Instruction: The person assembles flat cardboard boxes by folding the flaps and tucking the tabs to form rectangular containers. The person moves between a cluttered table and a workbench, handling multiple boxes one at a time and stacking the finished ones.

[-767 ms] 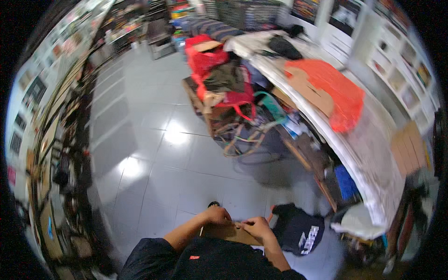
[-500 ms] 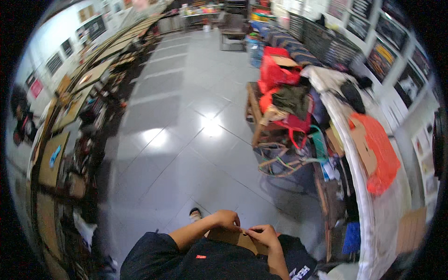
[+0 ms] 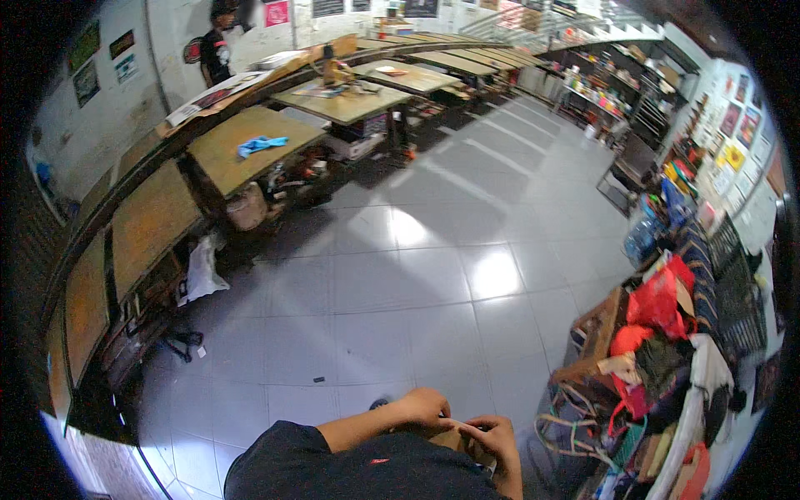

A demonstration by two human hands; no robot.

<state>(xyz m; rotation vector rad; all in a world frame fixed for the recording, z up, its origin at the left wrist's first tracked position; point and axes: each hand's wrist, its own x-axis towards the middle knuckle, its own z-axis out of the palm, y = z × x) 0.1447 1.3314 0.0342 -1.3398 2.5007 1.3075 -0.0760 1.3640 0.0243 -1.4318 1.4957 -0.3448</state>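
In front of my waist I hold a brown cardboard piece (image 3: 455, 437), seen only in part because my dark shirt hides its lower portion. My left hand (image 3: 423, 407) is closed on its upper edge with the fingers bent down. The thumb and fingers of my right hand (image 3: 495, 435) pinch the same edge a little to the right. Both hands are close together, with a short stretch of card between them. Whether the card is a flat sheet or part of a box, I cannot tell.
A long row of board-topped tables (image 3: 250, 150) curves along the left, with a blue cloth (image 3: 262, 146) on one. A person (image 3: 218, 50) stands behind them. To the right, red bags (image 3: 658, 296) are heaped by a coiled hose-like bundle (image 3: 575, 437). Grey tiled floor (image 3: 400, 342) lies ahead.
My view has swung left, so the tables fill more of it and the red bags sit farther right. Both hands still grip the cardboard piece, which now shows less behind my shirt.
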